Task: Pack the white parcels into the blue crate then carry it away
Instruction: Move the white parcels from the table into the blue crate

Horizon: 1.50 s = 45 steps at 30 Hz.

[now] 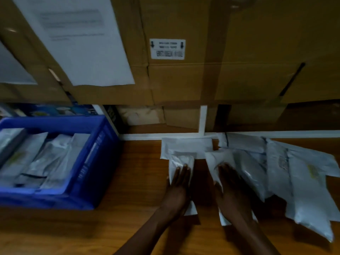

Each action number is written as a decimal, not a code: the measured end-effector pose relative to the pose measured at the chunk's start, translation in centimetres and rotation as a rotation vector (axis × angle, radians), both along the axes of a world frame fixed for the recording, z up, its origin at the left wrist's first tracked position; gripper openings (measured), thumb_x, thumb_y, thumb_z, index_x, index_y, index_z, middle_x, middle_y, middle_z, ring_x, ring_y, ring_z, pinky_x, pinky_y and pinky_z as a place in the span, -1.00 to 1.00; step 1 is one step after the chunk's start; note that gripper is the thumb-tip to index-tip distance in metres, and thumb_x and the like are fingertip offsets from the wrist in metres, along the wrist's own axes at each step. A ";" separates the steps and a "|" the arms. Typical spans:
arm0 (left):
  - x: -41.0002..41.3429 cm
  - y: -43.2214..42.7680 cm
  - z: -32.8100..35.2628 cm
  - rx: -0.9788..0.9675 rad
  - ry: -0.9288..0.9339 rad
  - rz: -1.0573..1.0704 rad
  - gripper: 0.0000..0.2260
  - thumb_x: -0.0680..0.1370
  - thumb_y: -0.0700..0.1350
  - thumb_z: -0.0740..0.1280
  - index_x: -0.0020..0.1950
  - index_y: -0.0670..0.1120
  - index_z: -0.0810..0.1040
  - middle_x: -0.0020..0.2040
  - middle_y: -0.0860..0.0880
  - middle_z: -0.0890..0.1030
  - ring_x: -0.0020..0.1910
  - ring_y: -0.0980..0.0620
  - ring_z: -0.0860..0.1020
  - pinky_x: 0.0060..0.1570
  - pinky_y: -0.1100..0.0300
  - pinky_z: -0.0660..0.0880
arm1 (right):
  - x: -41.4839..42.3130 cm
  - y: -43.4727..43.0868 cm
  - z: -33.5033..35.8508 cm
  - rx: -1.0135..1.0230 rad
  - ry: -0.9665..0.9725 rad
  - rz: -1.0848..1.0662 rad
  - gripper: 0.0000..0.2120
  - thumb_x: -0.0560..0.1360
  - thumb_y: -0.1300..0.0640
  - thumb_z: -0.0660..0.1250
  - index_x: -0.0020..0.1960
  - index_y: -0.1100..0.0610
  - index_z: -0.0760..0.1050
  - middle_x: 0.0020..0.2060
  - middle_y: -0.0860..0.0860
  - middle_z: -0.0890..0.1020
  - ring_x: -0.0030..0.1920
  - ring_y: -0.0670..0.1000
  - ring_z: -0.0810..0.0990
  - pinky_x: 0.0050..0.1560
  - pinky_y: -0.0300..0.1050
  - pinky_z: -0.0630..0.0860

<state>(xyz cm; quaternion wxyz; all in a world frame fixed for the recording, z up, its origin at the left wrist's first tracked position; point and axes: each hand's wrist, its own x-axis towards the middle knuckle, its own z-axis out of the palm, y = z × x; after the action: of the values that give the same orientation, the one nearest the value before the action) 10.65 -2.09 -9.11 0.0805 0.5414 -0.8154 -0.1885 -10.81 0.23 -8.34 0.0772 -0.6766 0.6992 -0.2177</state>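
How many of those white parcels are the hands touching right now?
2. A small parcel under the left hand, a second parcel under the right hand, both on the wooden table. An untouched pile lies at right; some may be hidden.

- The table (139,181): brown wood, smooth, with a soft varnished sheen.
- The blue crate (92,162) at the table's left edge: hard moulded plastic, ribbed wall, faintly glossy.
- The white parcels (303,190) towards the right edge: thin plastic film, wrinkled, with glossy highlights; those in the crate look alike.
- The cardboard boxes (257,52) beyond the far edge: matt brown board, crossed by shinier brown tape (211,80).
- The sheet (82,43) and the label (167,49) on the boxes: matt white paper.
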 end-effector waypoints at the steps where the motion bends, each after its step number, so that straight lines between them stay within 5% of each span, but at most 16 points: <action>1: 0.3 -0.1 0.8 0.004 -0.009 0.021 -0.28 0.54 0.06 0.00 0.61 0.00 -0.29 0.61 0.09 -0.32 0.57 0.04 -0.34 0.52 -0.27 0.01 | 0.5 -0.3 0.6 -0.022 0.007 -0.004 -0.43 0.62 -0.09 0.03 0.57 0.09 0.26 0.56 0.07 0.28 0.56 0.10 0.24 0.51 0.10 0.26; 4: 1.8 -0.7 3.9 -0.035 0.008 0.072 -0.32 0.58 -0.02 0.02 0.62 0.04 -0.27 0.61 0.12 -0.31 0.57 0.08 -0.34 0.53 -0.24 -0.02 | 3.3 -1.5 2.4 -0.085 0.011 -0.016 -0.47 0.61 -0.01 0.12 0.52 0.18 0.36 0.50 0.16 0.38 0.50 0.17 0.35 0.42 0.13 0.32; 11: 11.4 -3.2 13.4 -0.119 -0.043 0.027 -0.28 0.63 -0.10 0.21 0.63 0.05 -0.21 0.61 0.09 -0.28 0.58 0.05 -0.29 0.52 -0.16 -0.15 | 13.1 -4.4 8.6 -0.062 -0.018 0.031 -0.42 0.57 0.10 0.32 0.54 0.20 0.30 0.53 0.17 0.32 0.54 0.17 0.27 0.40 0.24 0.39; 21: 34.0 -5.3 20.5 -0.154 0.013 0.120 -0.40 0.67 -0.14 0.08 0.63 0.08 -0.15 0.61 0.17 -0.22 0.59 0.11 -0.20 0.55 -0.19 -0.04 | 33.8 -7.1 16.1 -0.088 -0.170 0.080 -0.45 0.64 -0.02 0.17 0.59 0.10 0.20 0.59 0.05 0.21 0.59 0.05 0.15 0.51 0.14 0.27; 29: 46.7 -8.2 20.6 -0.188 0.055 0.151 -0.40 0.59 -0.06 0.00 0.64 0.03 -0.05 0.63 0.13 -0.12 0.61 0.03 -0.13 0.51 -0.27 0.07 | 48.0 -8.8 17.5 -0.106 -0.304 0.124 -0.45 0.66 -0.05 0.12 0.59 0.14 0.19 0.60 0.06 0.19 0.59 0.05 0.13 0.54 -0.14 0.05; 39: 49.4 -10.0 12.4 0.035 -0.163 0.102 -0.36 0.66 -0.11 0.11 0.62 0.06 -0.20 0.59 0.14 -0.28 0.59 0.04 -0.24 0.55 -0.20 -0.04 | 53.9 -9.6 13.5 0.208 -0.113 0.104 -0.44 0.69 -0.08 -0.02 0.64 -0.02 -0.08 0.64 -0.05 -0.10 0.62 -0.01 -0.17 0.57 0.11 -0.02; 45: 50.7 -9.7 10.5 0.168 -0.249 0.081 -0.37 0.70 0.05 0.06 0.59 0.08 -0.31 0.56 0.13 -0.39 0.57 0.03 -0.33 0.55 -0.10 -0.17 | 55.3 -10.4 10.1 0.586 -0.039 0.157 -0.31 0.69 -0.13 -0.02 0.62 0.07 -0.34 0.55 0.00 -0.44 0.55 0.09 -0.45 0.53 0.28 -0.23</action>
<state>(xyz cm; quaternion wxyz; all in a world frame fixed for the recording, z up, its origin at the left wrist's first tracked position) 61.31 -11.75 1.35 -0.0590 0.5977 -0.7781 -0.1841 44.51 -10.12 1.76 0.2990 -0.6731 0.6763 -0.0131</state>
